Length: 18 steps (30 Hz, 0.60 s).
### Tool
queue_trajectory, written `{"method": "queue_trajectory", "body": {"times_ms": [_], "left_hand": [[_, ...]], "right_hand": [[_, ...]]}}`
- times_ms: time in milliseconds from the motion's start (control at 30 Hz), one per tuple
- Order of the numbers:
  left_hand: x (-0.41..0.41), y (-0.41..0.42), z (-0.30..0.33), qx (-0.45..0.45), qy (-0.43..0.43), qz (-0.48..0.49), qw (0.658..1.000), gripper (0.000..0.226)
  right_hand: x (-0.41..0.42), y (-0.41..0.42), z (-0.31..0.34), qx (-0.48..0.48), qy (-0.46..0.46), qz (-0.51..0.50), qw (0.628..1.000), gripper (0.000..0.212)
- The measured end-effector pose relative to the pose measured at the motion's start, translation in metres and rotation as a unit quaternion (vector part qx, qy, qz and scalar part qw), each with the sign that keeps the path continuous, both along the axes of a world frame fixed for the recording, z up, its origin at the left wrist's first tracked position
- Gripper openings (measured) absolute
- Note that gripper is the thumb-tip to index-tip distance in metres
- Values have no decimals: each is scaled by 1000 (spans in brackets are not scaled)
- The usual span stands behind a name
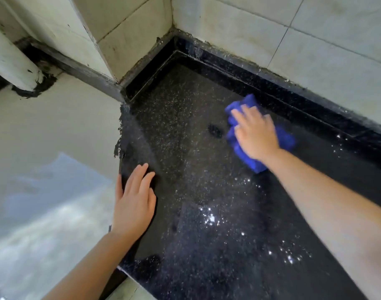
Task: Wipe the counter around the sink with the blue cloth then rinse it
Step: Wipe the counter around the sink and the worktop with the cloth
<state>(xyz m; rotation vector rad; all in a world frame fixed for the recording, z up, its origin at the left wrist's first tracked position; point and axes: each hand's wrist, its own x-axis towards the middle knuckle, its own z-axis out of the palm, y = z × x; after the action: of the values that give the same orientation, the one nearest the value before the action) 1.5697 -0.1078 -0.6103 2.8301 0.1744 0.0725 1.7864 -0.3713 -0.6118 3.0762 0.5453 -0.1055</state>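
Note:
A crumpled blue cloth lies on the black speckled counter, close to the raised back ledge on the right. My right hand presses flat on top of the cloth, fingers spread toward the far corner and covering most of it. Resting flat on the counter's left edge is my left hand, fingers apart and holding nothing. No sink shows in this view.
Pale tiled walls meet at the far corner behind the counter. A black raised ledge runs along the back right. The counter's left edge drops to a pale wall and floor. A white pipe stands at far left.

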Motion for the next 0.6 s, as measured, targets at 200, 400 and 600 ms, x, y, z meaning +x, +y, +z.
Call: {"method": "queue_trajectory", "body": {"times_ms": [200,400,600], "left_hand": [[6,-2,-2,10,12,2,1000,36],[5,-3,0,9,14,12,1000,37],[3,-2,-3,10,3,-3,1000,37]], "right_hand": [[-29,10,-5,61,20,-132,989,51],[-158,57,-2,64,49,193,978,51],[11,-18,-9,21,16,-63,998,50]]}}
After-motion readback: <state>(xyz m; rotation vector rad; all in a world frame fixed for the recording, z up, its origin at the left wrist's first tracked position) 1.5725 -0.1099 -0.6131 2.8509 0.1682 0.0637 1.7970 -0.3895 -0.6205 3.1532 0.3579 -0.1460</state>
